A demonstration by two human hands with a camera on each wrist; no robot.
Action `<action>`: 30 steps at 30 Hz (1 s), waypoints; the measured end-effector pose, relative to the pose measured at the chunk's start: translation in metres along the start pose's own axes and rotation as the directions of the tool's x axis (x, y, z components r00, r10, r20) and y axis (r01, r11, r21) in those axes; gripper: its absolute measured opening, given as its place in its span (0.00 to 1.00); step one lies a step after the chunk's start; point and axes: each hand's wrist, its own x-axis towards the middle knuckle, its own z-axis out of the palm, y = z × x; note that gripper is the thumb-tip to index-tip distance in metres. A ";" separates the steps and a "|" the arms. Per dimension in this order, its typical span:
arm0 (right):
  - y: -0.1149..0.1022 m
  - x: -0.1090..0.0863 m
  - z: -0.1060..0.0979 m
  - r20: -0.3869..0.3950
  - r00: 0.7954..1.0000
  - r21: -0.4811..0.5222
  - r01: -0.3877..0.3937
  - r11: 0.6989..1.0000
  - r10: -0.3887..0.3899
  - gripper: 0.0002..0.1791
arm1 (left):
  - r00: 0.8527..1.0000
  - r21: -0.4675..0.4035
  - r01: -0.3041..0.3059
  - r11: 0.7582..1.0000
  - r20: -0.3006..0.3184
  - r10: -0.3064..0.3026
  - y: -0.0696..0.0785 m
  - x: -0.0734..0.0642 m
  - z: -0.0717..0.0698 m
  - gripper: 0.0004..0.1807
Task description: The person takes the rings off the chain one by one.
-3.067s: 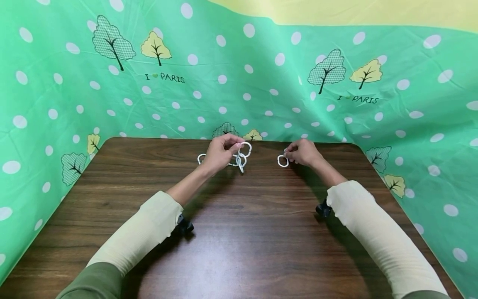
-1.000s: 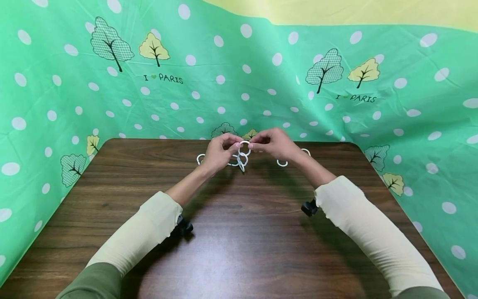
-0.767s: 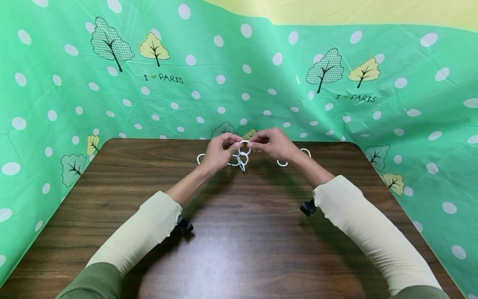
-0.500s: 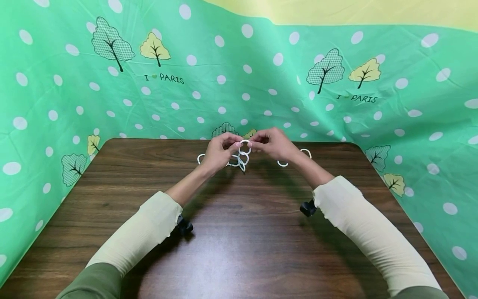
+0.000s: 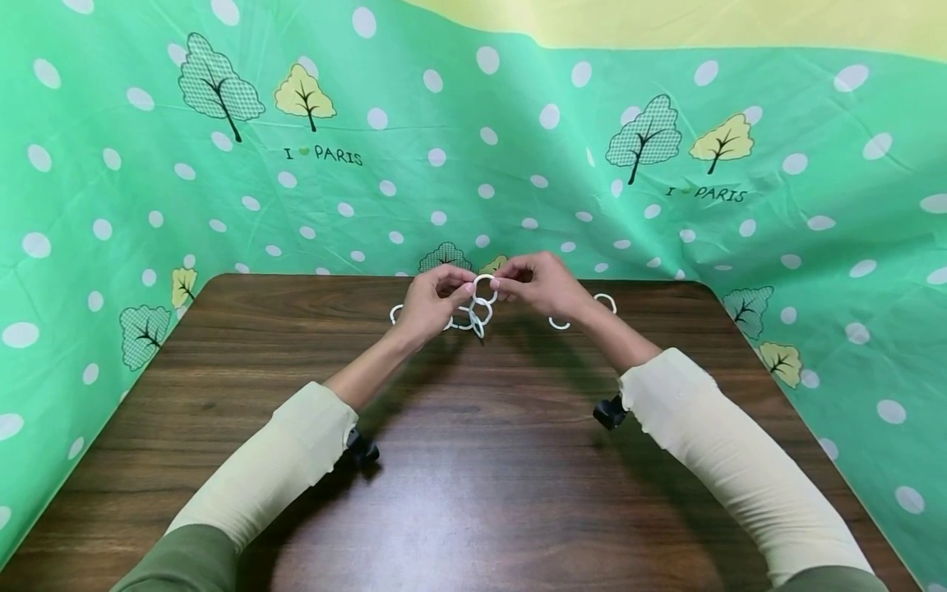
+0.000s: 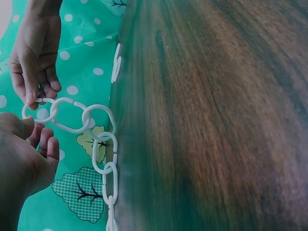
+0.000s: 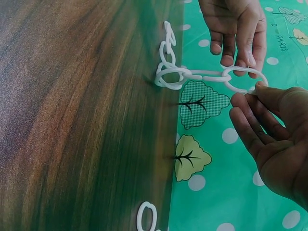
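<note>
My left hand (image 5: 429, 308) and right hand (image 5: 546, 284) meet above the table's far edge, pinching opposite sides of one white plastic chain link (image 5: 485, 277). From this end link hangs a chain of several white links (image 6: 69, 130), trailing down onto the tabletop and off to the left, partly hidden behind the left hand. In the right wrist view, the thumb and fingers of the right hand (image 7: 284, 130) hold the link's near side, while the left hand (image 7: 238, 29) holds its other side. Whether the link's gap is open or closed is too small to tell.
Loose white links (image 5: 607, 299) lie near the far edge on the right, partly hidden behind the right forearm. The brown wooden table (image 5: 473, 460) ends at a green polka-dot cloth (image 5: 414, 148) hanging behind it. A black wrist camera (image 5: 610, 413) sits under the right sleeve.
The right hand has left the loose links at the right and moved left to pinch the chain's end link. In the last half second both hands stay nearly still, with the link slightly raised.
</note>
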 end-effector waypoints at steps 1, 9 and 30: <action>0.000 0.000 0.000 -0.001 1.000 0.002 0.000 1.000 0.000 0.11 | 1.000 0.002 0.000 1.000 -0.003 0.000 0.000 0.000 0.000 0.10; -0.002 -0.001 -0.002 -0.013 1.000 -0.006 -0.003 1.000 0.003 0.12 | 1.000 0.043 0.020 0.999 -0.001 -0.020 -0.006 -0.003 -0.003 0.10; -0.008 -0.001 -0.004 -0.070 0.997 0.016 -0.017 1.000 0.018 0.13 | 0.995 0.137 0.068 0.988 0.063 -0.078 -0.008 -0.011 0.000 0.10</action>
